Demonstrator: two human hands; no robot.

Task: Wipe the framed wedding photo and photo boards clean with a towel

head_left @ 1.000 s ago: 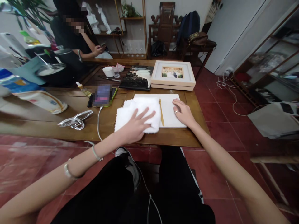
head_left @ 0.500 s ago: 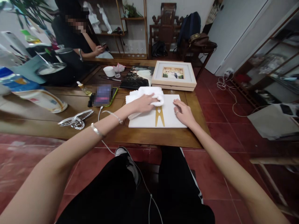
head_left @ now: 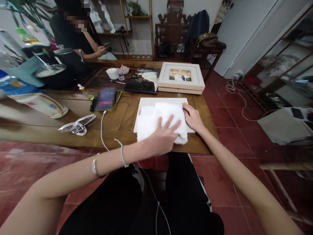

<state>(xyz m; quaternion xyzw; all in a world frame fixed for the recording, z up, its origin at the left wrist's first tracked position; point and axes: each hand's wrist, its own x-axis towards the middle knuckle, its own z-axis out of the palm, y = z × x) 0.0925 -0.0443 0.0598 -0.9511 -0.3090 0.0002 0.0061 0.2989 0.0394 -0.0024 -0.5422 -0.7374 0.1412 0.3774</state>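
Observation:
A white folded towel point(head_left: 149, 122) lies over most of a flat white board point(head_left: 166, 100) near the table's front edge. My left hand point(head_left: 165, 133) presses on the towel from above, its fingers spread wide; a bangle circles this wrist. At the board's right side rests my right hand point(head_left: 193, 117), fingers stretched along the surface beside the towel, with a ring on one finger. Small dark print shows at the board's left. The towel hides the board's middle and lower part.
Behind the board are a framed photo box point(head_left: 181, 78) and a dark picture panel point(head_left: 141, 80). To the left lie a phone point(head_left: 106, 99) on a white cable, a clear hair claw point(head_left: 78, 125) and a dropper bottle point(head_left: 85, 92). A seated person point(head_left: 73, 36) holds a phone.
My left hand has pulled the towel toward me and slightly right, spreading its fingers. The towel now covers the gold shape on the board. My right hand stays at the board's right side.

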